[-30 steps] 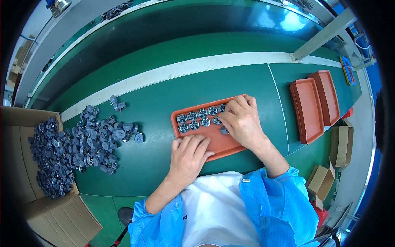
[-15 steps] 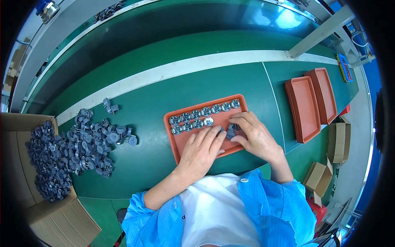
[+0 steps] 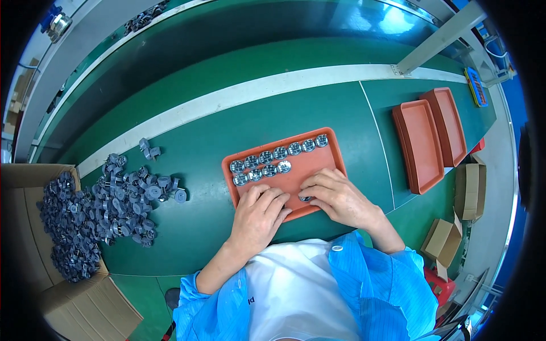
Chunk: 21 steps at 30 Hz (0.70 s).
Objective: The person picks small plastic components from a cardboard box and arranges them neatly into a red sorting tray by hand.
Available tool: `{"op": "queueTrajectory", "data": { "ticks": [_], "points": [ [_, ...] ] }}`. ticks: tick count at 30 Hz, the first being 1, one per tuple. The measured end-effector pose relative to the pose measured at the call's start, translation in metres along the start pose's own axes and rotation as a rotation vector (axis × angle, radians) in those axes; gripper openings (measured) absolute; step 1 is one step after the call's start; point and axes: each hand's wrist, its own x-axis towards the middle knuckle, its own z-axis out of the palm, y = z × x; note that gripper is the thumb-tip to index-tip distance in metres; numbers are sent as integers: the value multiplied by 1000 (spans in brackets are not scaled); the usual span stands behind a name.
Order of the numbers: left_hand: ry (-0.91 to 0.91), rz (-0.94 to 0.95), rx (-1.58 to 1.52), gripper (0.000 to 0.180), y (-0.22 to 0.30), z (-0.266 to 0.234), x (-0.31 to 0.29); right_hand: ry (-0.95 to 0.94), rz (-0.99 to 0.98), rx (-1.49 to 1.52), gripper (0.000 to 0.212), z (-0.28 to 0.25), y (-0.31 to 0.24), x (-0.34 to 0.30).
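An orange tray (image 3: pixel 334 149) lies on the green bench before me. Along its far side, two rows of round parts (image 3: pixel 280 152) stand with their shiny silver faces up; the nearer row is shorter. My right hand (image 3: pixel 339 200) is closed inside the tray's near right part, its fingertips around a small round part (image 3: pixel 305 199) that shows only partly. My left hand (image 3: pixel 257 219) reaches over the near left edge, fingers bent and close together. Whatever lies under those fingers is hidden.
A heap of grey round parts (image 3: pixel 122 199) spills from a cardboard box (image 3: pixel 25 199) at the left. Stacked orange trays (image 3: pixel 418 148) sit at the right, near a blue and yellow tray (image 3: pixel 476 87). Open cartons (image 3: pixel 442 243) are beyond the bench's right edge.
Both hands have drawn nearer to me, and my right hand has also shifted left. The grey part it was handling has turned and is now mostly covered by the fingers.
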Motion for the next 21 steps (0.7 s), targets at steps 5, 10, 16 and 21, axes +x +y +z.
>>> {"op": "queueTrajectory", "data": {
  "ticks": [5,10,16,21],
  "points": [
    [11,-44,31,46,6,-14,-2,154,51,8,26,13,18,8],
    [-30,-91,-51,44,2,-22,-11,395,34,-67,26,15,16,25],
    [58,-139,-29,52,0,-15,-10,342,-62,-341,16,20,28,21],
    [44,-176,-46,61,2,-15,-9,370,-51,-351,17,22,17,31]
  ]
}}
